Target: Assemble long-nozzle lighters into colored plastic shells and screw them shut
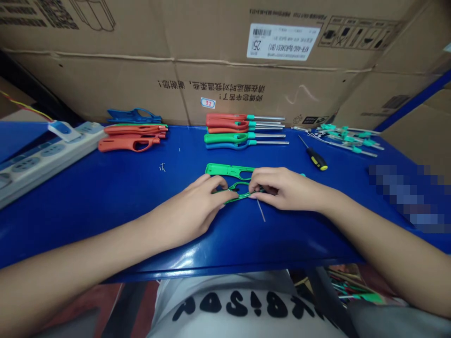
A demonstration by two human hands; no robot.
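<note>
My left hand (202,204) pinches the left part of a green lighter casing half (241,197), thumb and fingers pressed onto it. A small dark part shows by the left fingertips. At the casing's other end, my right hand (282,188) is closed, thumb and forefinger together on its edge; its fingers hide whatever small part lies there. A thin pale tube or wire (261,211) sticks out below the right fingertips. Just behind both hands lies another green casing half (220,169), its right end hidden by the right hand.
Assembled lighters (229,138) with metal barrels lie at the back. To their left are orange and blue casings (128,143), and to the right metal tubes with teal parts (355,138). A screwdriver (315,157), tiny metal bits (162,167) and a power strip (52,150) lie around.
</note>
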